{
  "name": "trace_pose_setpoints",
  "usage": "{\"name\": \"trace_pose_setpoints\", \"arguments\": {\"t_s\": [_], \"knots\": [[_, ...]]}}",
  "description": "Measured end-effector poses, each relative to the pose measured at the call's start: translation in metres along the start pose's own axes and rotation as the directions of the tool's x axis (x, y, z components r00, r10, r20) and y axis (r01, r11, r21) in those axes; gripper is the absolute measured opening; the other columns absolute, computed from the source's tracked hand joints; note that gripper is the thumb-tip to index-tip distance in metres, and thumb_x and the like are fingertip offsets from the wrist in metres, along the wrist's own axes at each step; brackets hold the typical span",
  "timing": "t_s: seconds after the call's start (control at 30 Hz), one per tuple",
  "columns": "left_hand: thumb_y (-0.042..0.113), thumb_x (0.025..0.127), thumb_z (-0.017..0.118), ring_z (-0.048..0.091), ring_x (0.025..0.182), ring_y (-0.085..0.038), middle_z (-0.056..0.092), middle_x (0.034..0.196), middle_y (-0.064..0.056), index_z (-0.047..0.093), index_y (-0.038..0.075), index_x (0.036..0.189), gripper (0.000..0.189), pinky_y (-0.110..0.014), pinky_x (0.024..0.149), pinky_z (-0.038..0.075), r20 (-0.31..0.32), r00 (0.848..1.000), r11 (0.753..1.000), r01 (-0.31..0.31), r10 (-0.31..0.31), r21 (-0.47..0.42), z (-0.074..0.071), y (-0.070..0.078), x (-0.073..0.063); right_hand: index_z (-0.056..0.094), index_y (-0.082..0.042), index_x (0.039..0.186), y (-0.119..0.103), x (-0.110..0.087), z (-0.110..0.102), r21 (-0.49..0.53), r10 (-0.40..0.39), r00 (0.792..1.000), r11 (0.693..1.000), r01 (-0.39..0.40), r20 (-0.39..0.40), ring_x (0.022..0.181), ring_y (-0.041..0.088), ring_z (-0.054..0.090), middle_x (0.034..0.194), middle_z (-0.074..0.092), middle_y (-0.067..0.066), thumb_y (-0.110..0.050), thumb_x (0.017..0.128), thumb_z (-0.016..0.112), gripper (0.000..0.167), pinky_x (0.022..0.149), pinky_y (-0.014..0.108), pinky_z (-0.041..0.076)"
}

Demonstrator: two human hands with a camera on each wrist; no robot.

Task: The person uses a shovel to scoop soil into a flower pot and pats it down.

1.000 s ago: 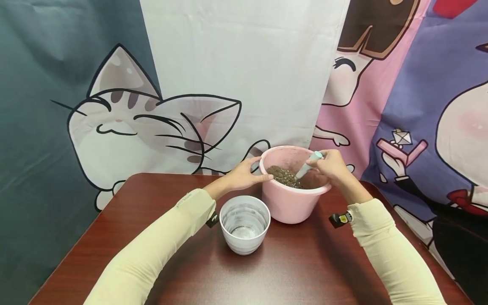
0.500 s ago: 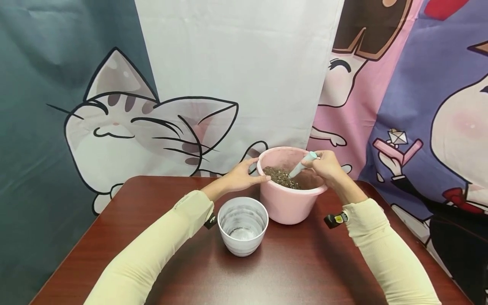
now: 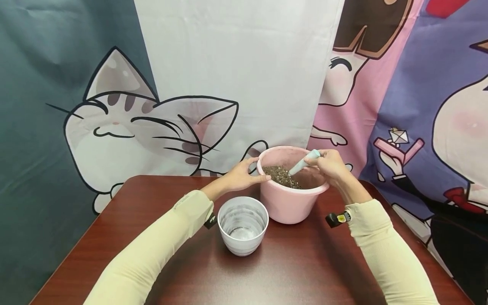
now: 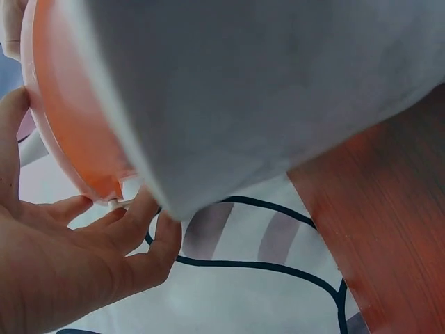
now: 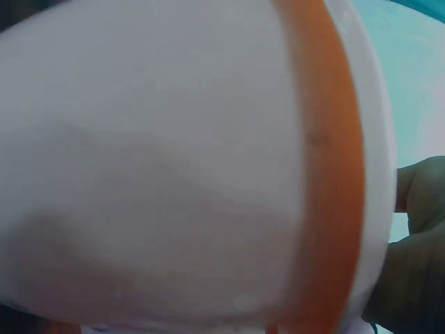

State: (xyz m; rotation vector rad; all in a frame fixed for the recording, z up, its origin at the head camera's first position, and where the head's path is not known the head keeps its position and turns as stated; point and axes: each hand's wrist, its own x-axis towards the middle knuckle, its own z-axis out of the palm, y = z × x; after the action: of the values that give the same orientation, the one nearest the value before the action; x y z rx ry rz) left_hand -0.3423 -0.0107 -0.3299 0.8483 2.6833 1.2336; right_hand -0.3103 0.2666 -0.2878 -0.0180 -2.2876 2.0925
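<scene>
A pink bucket (image 3: 288,205) stands toward the far right of the table, with dark, speckled soil (image 3: 280,174) heaped at the left inside it. My left hand (image 3: 241,174) grips the bucket's rim on the left, thumb over the edge and fingers outside, as the left wrist view also shows. In my right hand (image 3: 331,164) is the light blue handle of what looks like a trowel (image 3: 303,164), slanting down to the left over the bucket. Its lower end meets the soil, and the blade is hidden. Only part of the right hand (image 5: 421,257) shows in the right wrist view, past the bucket.
A white ribbed pot (image 3: 243,243), with nothing but smudges and specks inside, stands in front of the bucket, close to its left side. The brown table (image 3: 152,212) extends left and toward me. A cartoon-print cloth (image 3: 244,63) hangs behind the table.
The trowel's tip has shifted left through the soil, and its handle now leans lower to the right. Soil in the bucket looks loosened. My left hand stays on the rim; the pot has not moved.
</scene>
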Motion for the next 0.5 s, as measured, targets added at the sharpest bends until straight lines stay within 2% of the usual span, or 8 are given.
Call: {"name": "trace_pose_setpoints", "arguments": {"t_s": [0.27, 0.33, 0.5], "knots": [[0.048, 0.087, 0.072, 0.035, 0.142, -0.027, 0.037, 0.155, -0.014, 0.034, 0.007, 0.153, 0.086, -0.044, 0.113, 0.033, -0.008, 1.000, 1.000, 0.008, -0.008, 0.011, 0.001, 0.001, 0.001, 0.061, 0.013, 0.099, 0.000, -0.001, -0.002, -0.010, -0.026, 1.000, 1.000, 0.026, -0.017, 0.071, 0.008, 0.069, 0.073, 0.066, 0.001, 0.007, 0.093, 0.060, 0.008, 0.077, 0.028, 0.057], [0.049, 0.087, 0.072, 0.033, 0.143, -0.028, 0.037, 0.155, -0.015, 0.034, 0.007, 0.153, 0.086, -0.045, 0.114, 0.032, -0.009, 1.000, 1.000, 0.011, -0.011, 0.011, 0.002, 0.000, 0.001, 0.063, 0.009, 0.094, 0.001, -0.003, -0.004, 0.009, -0.028, 0.999, 1.000, 0.028, -0.016, 0.070, 0.010, 0.070, 0.073, 0.067, 0.002, 0.008, 0.093, 0.060, 0.004, 0.076, 0.028, 0.058], [0.048, 0.088, 0.071, 0.033, 0.143, -0.028, 0.038, 0.154, -0.015, 0.034, 0.007, 0.153, 0.086, -0.045, 0.114, 0.031, -0.013, 1.000, 1.000, 0.007, -0.007, 0.007, 0.002, -0.001, 0.000, 0.066, -0.003, 0.084, 0.000, -0.007, -0.011, 0.110, -0.028, 1.000, 0.994, 0.026, 0.014, 0.072, 0.012, 0.071, 0.076, 0.068, 0.004, 0.010, 0.093, 0.058, 0.017, 0.074, 0.025, 0.057]]}}
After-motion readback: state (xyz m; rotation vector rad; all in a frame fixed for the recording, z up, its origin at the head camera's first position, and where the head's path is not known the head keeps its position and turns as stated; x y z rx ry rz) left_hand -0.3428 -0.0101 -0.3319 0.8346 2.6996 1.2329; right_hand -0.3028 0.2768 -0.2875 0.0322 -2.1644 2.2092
